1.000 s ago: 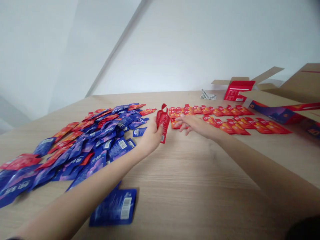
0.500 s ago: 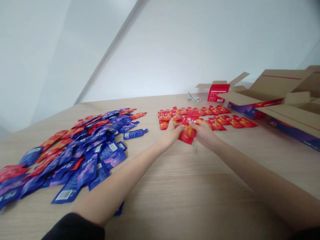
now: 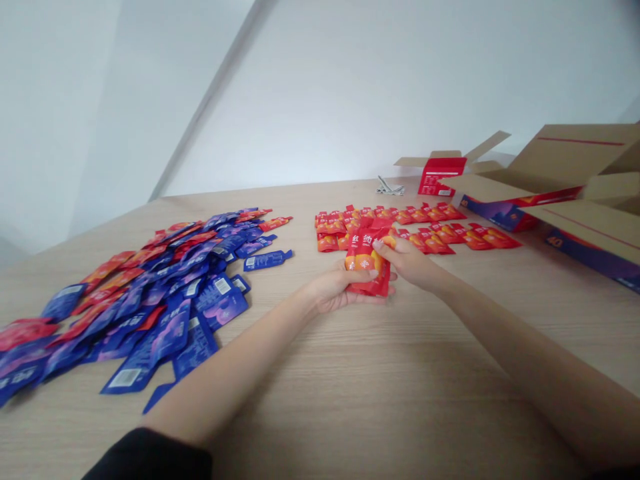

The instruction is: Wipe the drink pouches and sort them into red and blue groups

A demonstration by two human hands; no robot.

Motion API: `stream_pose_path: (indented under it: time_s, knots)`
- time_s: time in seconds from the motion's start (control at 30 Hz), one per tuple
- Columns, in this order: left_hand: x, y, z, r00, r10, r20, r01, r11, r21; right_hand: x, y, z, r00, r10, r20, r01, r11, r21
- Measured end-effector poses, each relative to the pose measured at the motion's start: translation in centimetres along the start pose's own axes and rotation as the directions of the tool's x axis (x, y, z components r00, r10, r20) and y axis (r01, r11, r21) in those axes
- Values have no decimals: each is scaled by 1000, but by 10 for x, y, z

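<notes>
Red pouches with orange fruit pictures [image 3: 364, 257] are held between my two hands, in front of the pouch rows. At least two overlap. My left hand [image 3: 343, 285] supports them from below and the left, thumb across the front. My right hand [image 3: 407, 261] grips their right side, thumb on the front face. Just behind, more red pouches [image 3: 443, 237] lie in two overlapping rows on the table. To the left spreads a mixed heap of blue and red pouches [image 3: 165, 300], with one blue pouch [image 3: 267, 260] at its right edge.
Open cardboard boxes with blue-and-red sides [image 3: 590, 257] stand at the right. Behind the rows are a small open red box [image 3: 441, 177] and a folded paper [image 3: 390, 188]. A white wall [image 3: 350, 87] borders the far edge of the wooden table [image 3: 350, 387].
The held pouches have moved slightly left and now show as an overlapping stack. My left hand has turned palm up beneath them. The view has shifted a little.
</notes>
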State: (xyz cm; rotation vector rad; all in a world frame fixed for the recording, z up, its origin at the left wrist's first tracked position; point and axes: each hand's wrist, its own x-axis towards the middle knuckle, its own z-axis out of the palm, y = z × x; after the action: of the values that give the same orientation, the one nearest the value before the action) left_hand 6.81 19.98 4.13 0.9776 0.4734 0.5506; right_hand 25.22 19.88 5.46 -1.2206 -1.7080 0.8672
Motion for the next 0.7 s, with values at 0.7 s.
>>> stream_pose_path:
  time_s: [0.7]
  knots:
    - [-38,4,-35,957,-268,-111,289,852,435,130,57,-84,946,228,-229,-150,938,313]
